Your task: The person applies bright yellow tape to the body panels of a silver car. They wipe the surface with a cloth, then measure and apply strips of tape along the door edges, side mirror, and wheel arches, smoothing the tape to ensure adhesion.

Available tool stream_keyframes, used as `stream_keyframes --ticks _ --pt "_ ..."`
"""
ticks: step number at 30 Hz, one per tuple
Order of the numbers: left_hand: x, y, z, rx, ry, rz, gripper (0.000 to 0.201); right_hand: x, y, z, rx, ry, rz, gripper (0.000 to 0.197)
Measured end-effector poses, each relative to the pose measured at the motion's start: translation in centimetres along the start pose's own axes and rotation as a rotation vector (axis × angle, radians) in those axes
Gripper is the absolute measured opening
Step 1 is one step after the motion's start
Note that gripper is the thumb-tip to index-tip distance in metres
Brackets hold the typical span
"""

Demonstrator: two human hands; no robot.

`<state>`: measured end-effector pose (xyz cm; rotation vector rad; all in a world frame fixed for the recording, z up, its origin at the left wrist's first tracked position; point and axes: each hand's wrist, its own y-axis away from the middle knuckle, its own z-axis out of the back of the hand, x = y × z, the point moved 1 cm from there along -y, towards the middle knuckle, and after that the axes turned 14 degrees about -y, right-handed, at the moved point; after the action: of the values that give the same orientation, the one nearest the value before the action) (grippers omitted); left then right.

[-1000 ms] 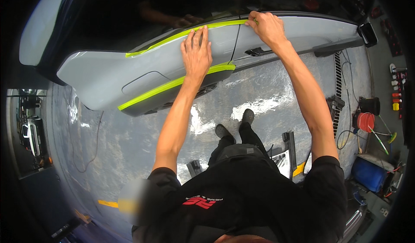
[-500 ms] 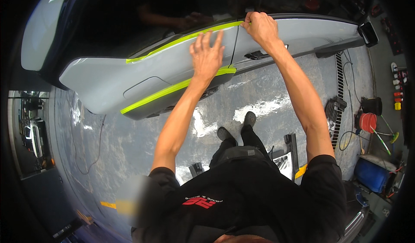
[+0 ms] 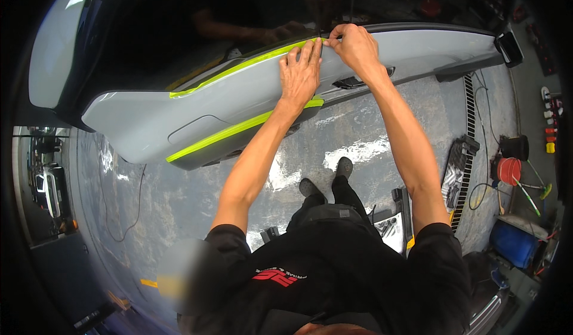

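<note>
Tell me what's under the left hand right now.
Under the left hand is a grey car panel, with the fingertips at the upper yellow-green tape. Panel shows on both sides; whatever lies directly beneath palm and fingers is covered.

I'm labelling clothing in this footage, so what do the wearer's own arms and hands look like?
The left hand and right hand are both bare, without gloves. The forearms are uncovered too, with no watch or wristband showing. The left sleeve and right sleeve are short and black, ending above the elbows. Rings would be too small to tell.
</note>
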<state>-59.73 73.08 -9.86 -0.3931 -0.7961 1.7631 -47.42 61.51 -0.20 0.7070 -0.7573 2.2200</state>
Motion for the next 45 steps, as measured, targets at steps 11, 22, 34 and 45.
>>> stream_keyframes --ticks 11,22,34,45 --pt "0.7 -1.5 1.1 0.095 -0.181 -0.141 0.059 -1.2 1.1 -3.4 -0.120 -0.804 -0.527 0.019" --pt "0.0 1.4 -0.6 0.081 -0.156 0.005 0.079 -8.0 19.5 -4.2 0.100 -0.898 -0.814 0.033" --pt "14.0 10.0 7.3 -0.106 0.025 0.397 0.039 -14.8 25.7 -3.9 0.450 -0.752 -0.966 0.024" --pt "21.4 10.4 9.6 -0.368 0.103 0.861 0.035 -3.0 16.1 -8.3 0.503 -0.687 -0.472 0.029"
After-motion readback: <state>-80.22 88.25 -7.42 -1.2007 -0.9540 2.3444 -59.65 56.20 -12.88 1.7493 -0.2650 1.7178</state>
